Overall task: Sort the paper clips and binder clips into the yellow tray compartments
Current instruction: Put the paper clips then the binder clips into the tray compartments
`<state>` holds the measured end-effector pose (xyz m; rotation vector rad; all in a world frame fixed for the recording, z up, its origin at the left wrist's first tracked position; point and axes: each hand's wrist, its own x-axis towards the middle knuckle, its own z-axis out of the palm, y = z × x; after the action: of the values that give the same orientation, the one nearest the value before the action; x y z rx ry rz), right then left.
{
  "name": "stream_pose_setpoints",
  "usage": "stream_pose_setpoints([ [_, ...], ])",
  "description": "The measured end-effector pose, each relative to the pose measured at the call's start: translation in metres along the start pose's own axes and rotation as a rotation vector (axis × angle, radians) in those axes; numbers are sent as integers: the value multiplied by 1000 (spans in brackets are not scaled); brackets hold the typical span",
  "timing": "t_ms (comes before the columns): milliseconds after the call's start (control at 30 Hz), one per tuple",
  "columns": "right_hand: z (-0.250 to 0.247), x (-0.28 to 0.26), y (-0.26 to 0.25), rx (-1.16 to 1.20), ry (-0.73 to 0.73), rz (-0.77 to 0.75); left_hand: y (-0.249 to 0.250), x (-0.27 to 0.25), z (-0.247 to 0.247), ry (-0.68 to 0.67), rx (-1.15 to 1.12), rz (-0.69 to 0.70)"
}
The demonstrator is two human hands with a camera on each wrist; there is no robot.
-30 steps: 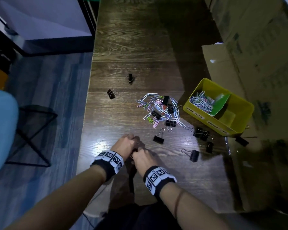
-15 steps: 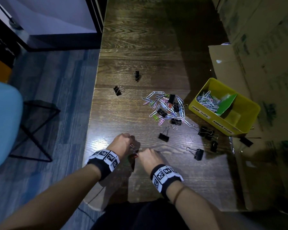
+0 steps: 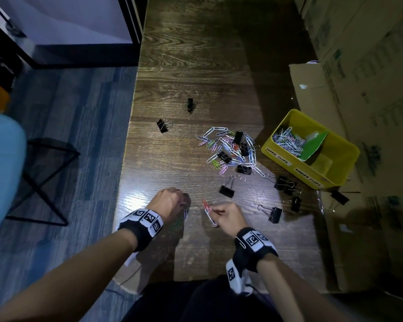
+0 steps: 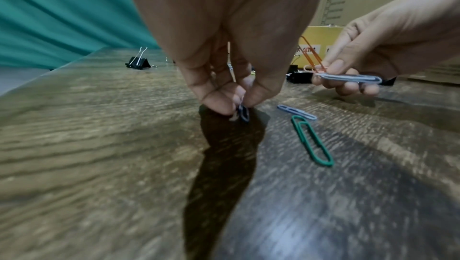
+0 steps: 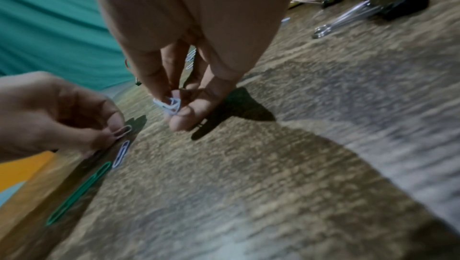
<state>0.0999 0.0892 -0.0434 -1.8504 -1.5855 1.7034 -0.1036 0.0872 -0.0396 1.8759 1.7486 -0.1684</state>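
Observation:
My left hand [image 3: 170, 199] pinches a small pale paper clip [image 4: 242, 112] just above the table near its front edge. To its right, my right hand [image 3: 226, 217] pinches a white paper clip [image 4: 348, 78] and an orange-red paper clip [image 3: 205, 203]. Between the hands a green paper clip [image 4: 312, 140] and a pale blue paper clip [image 4: 296, 112] lie on the wood. A mixed pile of paper clips and black binder clips [image 3: 230, 152] sits farther back. The yellow tray [image 3: 277, 152] at the right holds several paper clips [image 3: 289, 141] in one compartment.
Loose black binder clips lie around: one [image 3: 227, 190] ahead of my right hand, one [image 3: 275, 213] to its right, a few [image 3: 285, 183] by the tray, one [image 3: 162, 125] and another [image 3: 190, 104] farther back. Cardboard boxes [image 3: 358, 66] line the right side. The table's left edge [image 3: 128, 145] drops to the floor.
My hands, close together a second ago, have drawn apart. The right hand has moved right with its clips, and the green and pale blue clips now show on the table between them.

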Motion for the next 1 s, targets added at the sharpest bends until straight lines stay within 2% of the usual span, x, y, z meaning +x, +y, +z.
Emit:
stream_pose_setpoints([
  [100, -4, -4, -3, 211, -58, 36, -4, -6, 0, 50, -110, 12],
  [200, -8, -4, -2, 220, -63, 49, -13, -9, 0, 63, -371, -17],
  [300, -10, -1, 0, 219, -35, 36, -22, -11, 1, 34, -737, -157],
  [400, -9, 2, 1, 289, -10, 28, -22, -14, 3, 131, -1204, -313],
  [467, -7, 3, -1, 383, -8, 58, -19, -17, 0, 174, -1534, -369],
  [567, -3, 2, -7, 642, -16, 124, -13, -23, -1, 104, -1939, -426],
  [667, -1, 3, -14, 797, -65, 191, -5, -28, 4, -4, -2156, -426],
  [767, -1, 4, -21, 932, -180, 241, 3, -31, 10, -52, -2226, -427],
  [833, 0, 5, -23, 886, -228, 233, 5, -34, 13, -43, -2201, -463],
  [933, 4, 5, -27, 626, -183, 192, 3, -38, 16, -24, -2028, -537],
  [1000, 10, 7, -29, 301, -121, 99, 1, -40, 17, -23, -1767, -526],
])
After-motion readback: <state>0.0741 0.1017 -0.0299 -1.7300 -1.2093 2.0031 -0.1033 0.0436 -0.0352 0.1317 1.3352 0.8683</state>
